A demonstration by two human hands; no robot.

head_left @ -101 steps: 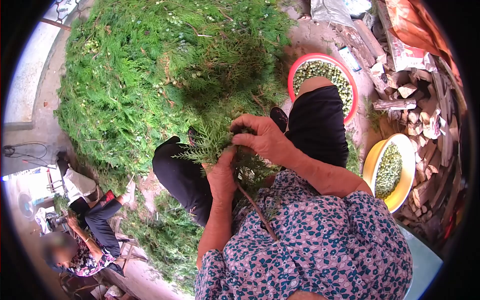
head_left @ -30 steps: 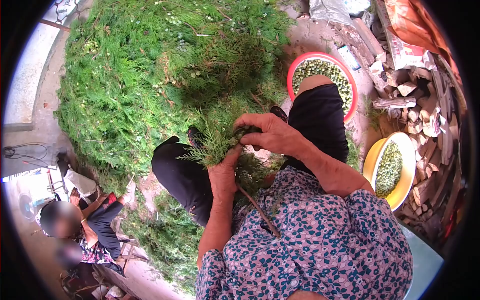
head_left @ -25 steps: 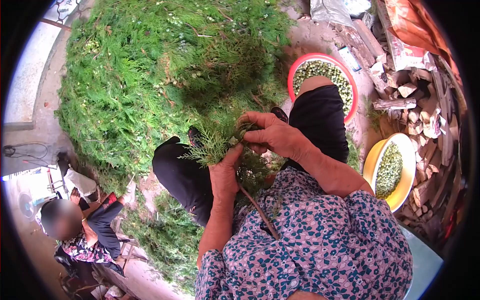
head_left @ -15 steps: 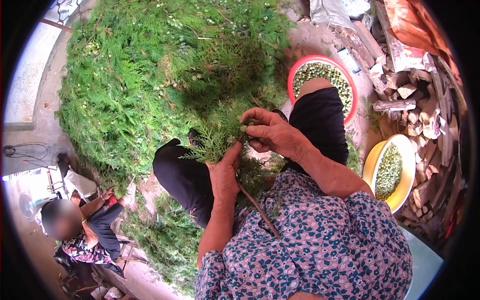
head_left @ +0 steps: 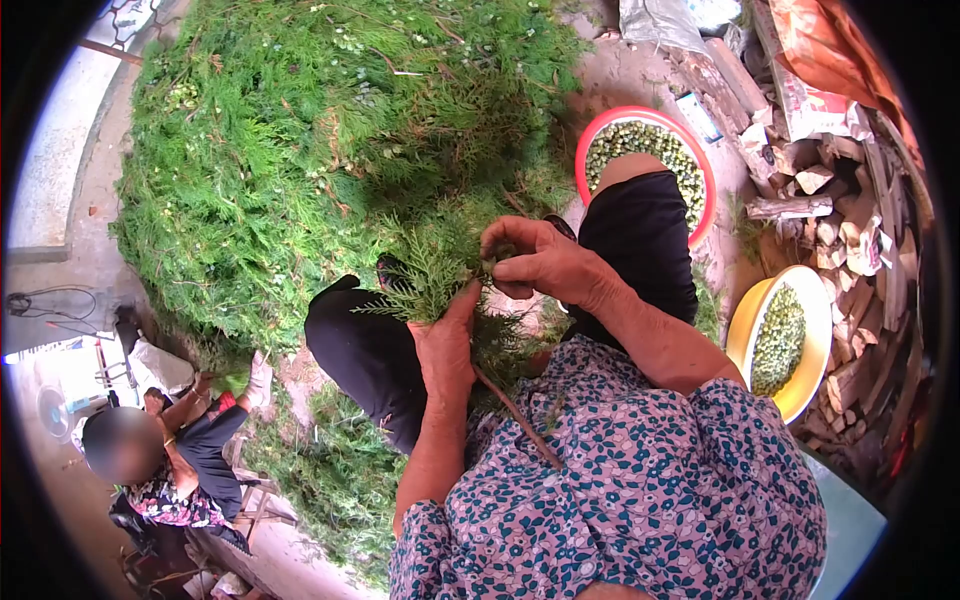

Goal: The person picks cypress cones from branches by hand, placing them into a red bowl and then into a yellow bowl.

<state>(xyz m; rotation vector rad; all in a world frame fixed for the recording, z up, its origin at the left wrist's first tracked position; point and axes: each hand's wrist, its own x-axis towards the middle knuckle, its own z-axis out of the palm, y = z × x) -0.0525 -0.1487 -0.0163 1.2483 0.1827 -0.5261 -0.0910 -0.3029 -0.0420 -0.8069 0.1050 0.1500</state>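
At 11 o'clock from the worker's hands, a broad pile (head_left: 250, 190) of feathery green branches was found spread across the ground. A floral shirt (head_left: 640, 470) filled the view at 5 o'clock. Split firewood (head_left: 850, 260) was stacked at 3 o'clock. A second person (head_left: 190, 480) was seated at 8 o'clock, well apart. A red-rimmed basin (head_left: 583, 160) stood at 2 o'clock, filled with small greenish fruits (head_left: 625, 140) and partly hidden by a knee (head_left: 640, 170). A yellow basin (head_left: 741, 330) stood at 3 o'clock, just short of the firewood, with similar contents. The leafy sprig (head_left: 425, 280) under handling was between the knees; its brown stem (head_left: 520, 415) ran towards 5 o'clock, over the shirt. The left hand (head_left: 447, 330) was clamped on the sprig. The right hand (head_left: 540, 262), just beside it at 2 o'clock, had thumb and fingers closed on green pieces (head_left: 489, 265) too small to identify.
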